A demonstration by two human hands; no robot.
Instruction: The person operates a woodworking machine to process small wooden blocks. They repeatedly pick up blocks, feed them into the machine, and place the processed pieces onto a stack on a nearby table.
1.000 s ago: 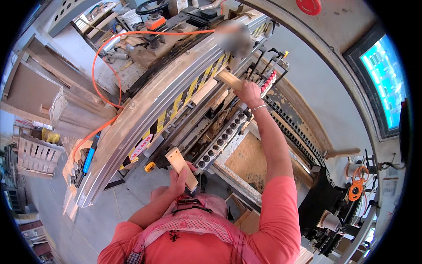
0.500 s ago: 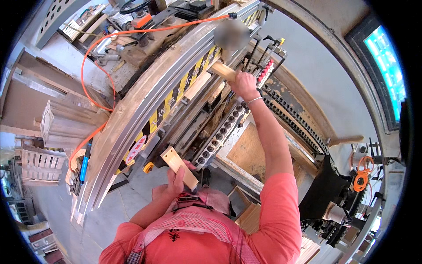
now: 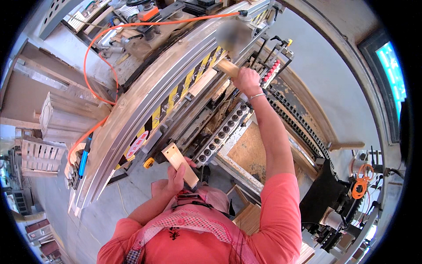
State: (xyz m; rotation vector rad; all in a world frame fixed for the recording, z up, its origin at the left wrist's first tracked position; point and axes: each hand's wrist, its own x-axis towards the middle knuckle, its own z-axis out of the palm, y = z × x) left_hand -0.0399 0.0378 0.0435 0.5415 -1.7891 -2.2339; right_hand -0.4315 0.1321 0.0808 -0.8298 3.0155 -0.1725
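Note:
Close to my body, my left hand [image 3: 176, 178] is closed round a short wooden board [image 3: 175, 157] with small holes near its far end. My right arm reaches far forward over the machine. At its end my right hand [image 3: 247, 80] grips a second wooden board [image 3: 227, 67], whose other end points at the striped rail. Another pale wood piece [image 3: 203, 82] lies along that rail, just left of the right hand. A row of round black sockets [image 3: 223, 133] runs along the machine between my two hands.
A yellow-and-black striped rail [image 3: 176, 95] curves along the machine's left side. An orange hose [image 3: 145, 25] crosses the far side and hangs down at left. A blue tool [image 3: 84, 158] lies at the near left. A lit screen [image 3: 391, 72] stands at far right.
The view has shifted slightly, so the machine sits a little further right. Both hands keep hold of their boards, with barely any movement against the machine.

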